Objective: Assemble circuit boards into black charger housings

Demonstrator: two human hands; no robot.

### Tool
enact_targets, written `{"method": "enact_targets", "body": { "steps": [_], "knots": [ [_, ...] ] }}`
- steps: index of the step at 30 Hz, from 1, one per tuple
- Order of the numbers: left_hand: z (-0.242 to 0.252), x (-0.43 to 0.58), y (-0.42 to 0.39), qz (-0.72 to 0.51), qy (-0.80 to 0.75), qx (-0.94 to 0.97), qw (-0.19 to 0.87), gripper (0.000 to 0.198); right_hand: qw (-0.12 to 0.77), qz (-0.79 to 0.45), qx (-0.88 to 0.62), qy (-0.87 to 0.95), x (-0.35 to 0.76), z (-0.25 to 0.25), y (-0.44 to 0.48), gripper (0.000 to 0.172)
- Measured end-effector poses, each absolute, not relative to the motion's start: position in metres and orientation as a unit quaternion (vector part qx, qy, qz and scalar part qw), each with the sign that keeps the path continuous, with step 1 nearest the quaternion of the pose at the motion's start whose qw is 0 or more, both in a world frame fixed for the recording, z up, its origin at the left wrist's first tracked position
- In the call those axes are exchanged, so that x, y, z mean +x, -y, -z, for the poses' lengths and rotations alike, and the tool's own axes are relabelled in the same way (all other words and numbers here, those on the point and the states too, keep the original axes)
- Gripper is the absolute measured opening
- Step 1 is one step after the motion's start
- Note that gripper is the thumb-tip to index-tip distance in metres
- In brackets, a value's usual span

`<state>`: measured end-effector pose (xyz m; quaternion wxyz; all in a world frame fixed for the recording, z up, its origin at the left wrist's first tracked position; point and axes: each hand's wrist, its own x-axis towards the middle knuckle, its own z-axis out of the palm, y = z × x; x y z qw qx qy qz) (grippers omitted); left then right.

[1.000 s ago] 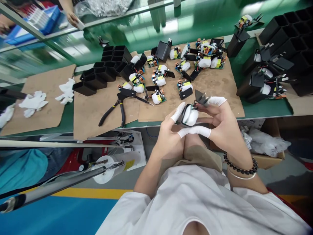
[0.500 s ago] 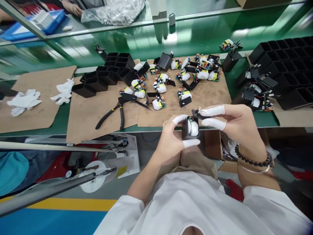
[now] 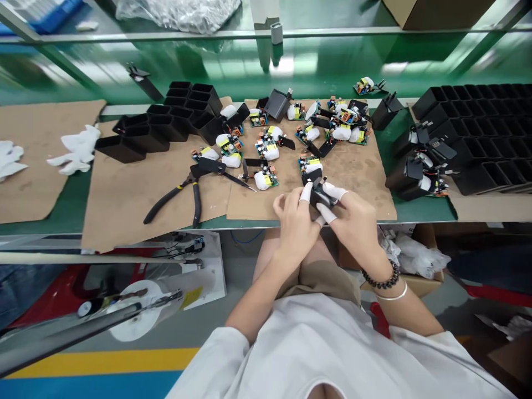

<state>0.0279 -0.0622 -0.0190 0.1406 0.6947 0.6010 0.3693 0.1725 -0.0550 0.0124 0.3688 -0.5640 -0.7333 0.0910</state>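
Both my hands meet at the near edge of the bench, over the brown cardboard sheet (image 3: 366, 166). My left hand (image 3: 296, 223) and my right hand (image 3: 353, 221) are closed together around a small black charger housing (image 3: 319, 196). White finger cots cover the fingertips that press on it. The housing's inside is hidden by my fingers. Just beyond my hands lie loose green circuit boards (image 3: 266, 178) with white and yellow parts and black plug lids (image 3: 311, 176).
Black-handled pliers (image 3: 174, 194) lie left of my hands. Empty black housings (image 3: 166, 124) stand in rows at the back left, a black tray of housings (image 3: 477, 127) at the right. White gloves (image 3: 77, 149) lie far left. A cardboard box (image 3: 432, 271) sits below the bench.
My hands have moved forward onto the bench edge and closed tighter. The white part that showed in the housing is now covered. The camera has tilted up.
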Motion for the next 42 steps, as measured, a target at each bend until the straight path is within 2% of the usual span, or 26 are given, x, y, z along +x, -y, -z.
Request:
{"method": "enact_targets", "body": {
  "steps": [4, 7, 11, 13, 16, 19, 22, 26, 29, 31, 32, 35, 37, 39, 42],
  "knots": [
    [0.01, -0.014, 0.089, -0.404, -0.596, 0.689, 0.081, 0.063, 0.48, -0.017, -0.521, 0.706, 0.191, -0.005, 0.052, 0.034],
    [0.006, -0.04, 0.104, -0.428, -0.63, 0.647, 0.031, 0.049, 0.472, 0.023, -0.498, 0.727, 0.194, -0.003, 0.056, 0.026],
    [0.005, -0.05, 0.107, -0.442, -0.658, 0.61, 0.018, 0.038, 0.487, 0.046, -0.494, 0.718, 0.192, -0.007, 0.061, 0.039],
    [0.005, -0.046, 0.105, -0.455, -0.646, 0.612, 0.026, 0.038, 0.491, 0.051, -0.489, 0.72, 0.192, -0.009, 0.063, 0.034],
    [0.009, -0.031, 0.102, -0.461, -0.61, 0.64, 0.076, 0.044, 0.475, 0.024, -0.505, 0.72, 0.191, -0.005, 0.065, 0.027],
    [0.014, -0.007, 0.097, -0.448, -0.569, 0.672, 0.155, 0.065, 0.488, 0.011, -0.537, 0.688, 0.186, 0.002, 0.069, 0.023],
    [0.023, 0.02, 0.087, -0.415, -0.54, 0.697, 0.223, 0.084, 0.463, -0.059, -0.549, 0.693, 0.181, 0.004, 0.074, 0.013],
    [0.032, 0.04, 0.068, -0.4, -0.541, 0.677, 0.298, 0.076, 0.444, -0.211, -0.553, 0.673, 0.187, -0.012, 0.079, 0.016],
    [0.028, 0.037, 0.062, -0.416, -0.519, 0.685, 0.299, 0.069, 0.449, -0.295, -0.542, 0.646, 0.195, -0.028, 0.077, 0.035],
    [0.019, 0.032, 0.063, -0.411, -0.497, 0.717, 0.266, 0.064, 0.44, -0.32, -0.54, 0.642, 0.198, -0.037, 0.072, 0.052],
    [0.013, 0.029, 0.065, -0.401, -0.492, 0.733, 0.245, 0.063, 0.429, -0.319, -0.543, 0.648, 0.198, -0.04, 0.069, 0.055],
    [-0.004, 0.024, 0.072, -0.365, -0.507, 0.757, 0.191, 0.056, 0.38, -0.282, -0.556, 0.684, 0.197, -0.05, 0.061, 0.038],
    [-0.014, 0.02, 0.074, -0.352, -0.516, 0.756, 0.194, 0.051, 0.344, -0.274, -0.549, 0.711, 0.199, -0.058, 0.058, 0.028],
    [-0.022, 0.014, 0.074, -0.353, -0.505, 0.75, 0.243, 0.05, 0.314, -0.296, -0.527, 0.732, 0.203, -0.068, 0.055, 0.026],
    [-0.03, 0.002, 0.071, -0.373, -0.458, 0.711, 0.382, 0.056, 0.286, -0.359, -0.475, 0.75, 0.214, -0.084, 0.049, 0.026]
  ]
}}
